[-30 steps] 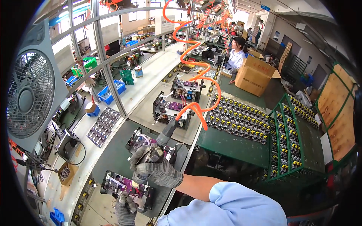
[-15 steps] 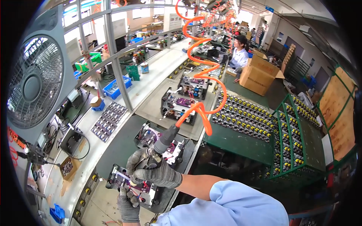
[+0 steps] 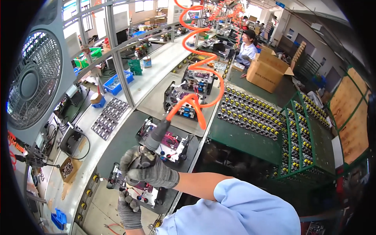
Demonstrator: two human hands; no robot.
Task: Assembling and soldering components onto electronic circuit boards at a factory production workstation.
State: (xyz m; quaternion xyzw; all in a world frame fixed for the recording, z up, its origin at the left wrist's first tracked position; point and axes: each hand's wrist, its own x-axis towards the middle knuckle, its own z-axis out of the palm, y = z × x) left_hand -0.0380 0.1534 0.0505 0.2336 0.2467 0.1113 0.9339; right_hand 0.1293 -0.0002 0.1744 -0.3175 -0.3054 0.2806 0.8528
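Observation:
My right hand (image 3: 158, 174), in a grey knit glove, is wrapped round a pneumatic screwdriver (image 3: 157, 136) whose dark sleeve leads up to an orange coiled air hose (image 3: 207, 64). It hangs over the nearest electronic chassis (image 3: 150, 200), which has a white plate, a purple circuit board and red wires. The driver's tip is hidden behind my hand. My left hand (image 3: 130, 211), gloved alike, is at the near left edge of that chassis with its fingers curled together; what they pinch is too small to make out. Just beyond lies a second similar chassis (image 3: 172, 147).
Farther up the line stand more chassis (image 3: 188, 100). Rows of small black-and-yellow parts (image 3: 250, 113) cover the green bench at right, near a cardboard box (image 3: 268, 72) and a co-worker (image 3: 246, 51). At left are a fan (image 3: 33, 80), a blue bin (image 3: 117, 83) and a small parts box (image 3: 70, 169).
The view has shifted slightly, so the scene sits a little farther left. My right hand, still holding the screwdriver, has moved slightly closer to my left hand. My left fingers remain curled at the chassis edge.

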